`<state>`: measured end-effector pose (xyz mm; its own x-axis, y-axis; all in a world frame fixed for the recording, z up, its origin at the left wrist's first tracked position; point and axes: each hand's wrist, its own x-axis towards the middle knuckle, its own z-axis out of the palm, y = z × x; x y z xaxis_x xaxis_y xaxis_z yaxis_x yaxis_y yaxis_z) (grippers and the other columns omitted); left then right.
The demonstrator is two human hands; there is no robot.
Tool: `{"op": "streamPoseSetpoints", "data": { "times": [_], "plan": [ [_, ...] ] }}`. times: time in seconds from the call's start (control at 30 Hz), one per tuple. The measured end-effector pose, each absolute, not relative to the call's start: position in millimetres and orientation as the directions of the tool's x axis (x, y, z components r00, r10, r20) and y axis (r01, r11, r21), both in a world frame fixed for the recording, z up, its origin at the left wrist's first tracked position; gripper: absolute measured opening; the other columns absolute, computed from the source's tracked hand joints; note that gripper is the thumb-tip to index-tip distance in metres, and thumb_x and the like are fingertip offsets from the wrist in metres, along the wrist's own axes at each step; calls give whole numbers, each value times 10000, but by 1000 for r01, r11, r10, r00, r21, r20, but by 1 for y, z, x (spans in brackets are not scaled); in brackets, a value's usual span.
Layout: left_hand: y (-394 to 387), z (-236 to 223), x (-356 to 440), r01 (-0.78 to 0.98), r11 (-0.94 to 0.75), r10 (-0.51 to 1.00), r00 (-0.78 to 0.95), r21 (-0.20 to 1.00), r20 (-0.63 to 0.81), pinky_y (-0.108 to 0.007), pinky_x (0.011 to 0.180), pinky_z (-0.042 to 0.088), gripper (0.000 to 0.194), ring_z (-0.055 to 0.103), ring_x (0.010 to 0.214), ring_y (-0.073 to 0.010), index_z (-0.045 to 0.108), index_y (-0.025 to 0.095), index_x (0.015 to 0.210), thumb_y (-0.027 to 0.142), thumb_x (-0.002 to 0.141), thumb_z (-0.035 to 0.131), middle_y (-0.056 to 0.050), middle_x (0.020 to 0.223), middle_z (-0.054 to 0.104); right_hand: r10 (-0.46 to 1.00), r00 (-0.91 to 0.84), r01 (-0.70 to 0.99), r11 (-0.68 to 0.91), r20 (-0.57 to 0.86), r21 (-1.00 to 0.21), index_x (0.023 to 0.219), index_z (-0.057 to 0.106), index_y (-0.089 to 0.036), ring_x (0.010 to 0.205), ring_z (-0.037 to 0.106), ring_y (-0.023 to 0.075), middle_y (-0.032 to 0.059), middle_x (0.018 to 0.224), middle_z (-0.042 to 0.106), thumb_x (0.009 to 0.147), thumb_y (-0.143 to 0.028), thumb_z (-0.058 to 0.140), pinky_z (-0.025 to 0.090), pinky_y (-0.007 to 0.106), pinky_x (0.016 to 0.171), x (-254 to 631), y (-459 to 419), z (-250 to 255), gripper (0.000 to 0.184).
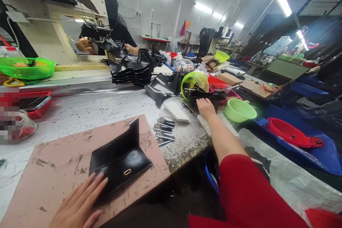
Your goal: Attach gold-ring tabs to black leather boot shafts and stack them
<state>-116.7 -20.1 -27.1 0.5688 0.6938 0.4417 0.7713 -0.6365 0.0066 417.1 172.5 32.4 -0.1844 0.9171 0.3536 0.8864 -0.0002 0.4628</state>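
A black leather wallet piece lies unfolded on the pink board, one flap standing up and a gold oval ring set in its lower half. My left hand rests flat on its near left edge, fingers stretched out. Far to the right, my right hand reaches to dark leather pieces spilling from a tipped yellow-green basket. Its fingers are extended against these pieces; the thumb is hidden. Several small black tabs with gold rings lie in a column between the hands, near a white stack.
Stacked black leather pieces stand at the back beside a sewing machine, where another person works. A green basket and red tray are at left. A light green bowl and red basin are at right.
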Motion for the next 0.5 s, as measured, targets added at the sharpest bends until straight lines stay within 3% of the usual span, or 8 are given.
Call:
{"op": "streamPoseSetpoints", "data": {
  "times": [0.1, 0.2, 0.3, 0.4, 0.43, 0.5],
  "plan": [
    [-12, -14, -106, 674, -726, 604, 719, -132, 344, -270, 899, 369, 633, 524, 1090, -194, 269, 266, 1371, 496, 806, 436, -20, 1267, 529, 917, -178, 895, -1, 358, 447, 984, 655, -115, 795, 532, 209, 124, 827, 651, 799, -127, 427, 316, 314, 756, 415, 157, 39, 293],
    [-12, -3, -89, 742, -661, 686, 659, -117, 308, -309, 834, 401, 504, 551, 1017, -219, 440, 281, 1278, 497, 824, 415, -39, 1196, 580, 906, -124, 915, -53, 404, 400, 753, 673, -107, 703, 500, 194, 137, 740, 623, 802, -135, 437, 300, 292, 640, 416, 128, 60, 243],
    [-14, 3, -73, 786, -616, 763, 612, -49, 209, -367, 862, 401, 433, 518, 1041, -254, 554, 244, 1172, 481, 834, 423, -56, 1213, 566, 871, -35, 932, -148, 490, 331, 823, 654, -39, 633, 463, 194, 198, 754, 603, 841, -153, 376, 258, 293, 544, 423, 89, 94, 301],
    [-17, 5, -70, 794, -608, 782, 598, 2, 177, -387, 851, 426, 405, 529, 1004, -259, 571, 208, 1145, 442, 841, 440, -65, 1195, 578, 804, 63, 960, -210, 591, 183, 954, 626, -140, 527, 405, 165, 140, 725, 603, 871, -322, 377, 219, 288, 488, 423, 47, 128, 319],
    [-19, 5, -72, 793, -608, 782, 595, 22, 186, -387, 848, 434, 387, 538, 993, -256, 580, 194, 1126, 421, 850, 432, -72, 1173, 590, 820, 67, 976, -173, 568, 134, 940, 618, -186, 519, 403, 165, 117, 691, 590, 863, -424, 381, 233, 290, 488, 416, 35, 135, 345],
    [-25, 6, -80, 798, -598, 791, 571, 79, 221, -367, 840, 452, 337, 560, 969, -235, 604, 166, 1054, 358, 872, 397, -84, 1107, 620, 922, -20, 999, 31, 386, -23, 853, 596, -234, 528, 445, 167, 85, 645, 572, 800, -607, 387, 289, 293, 492, 388, 18, 138, 431]
  ]
}}
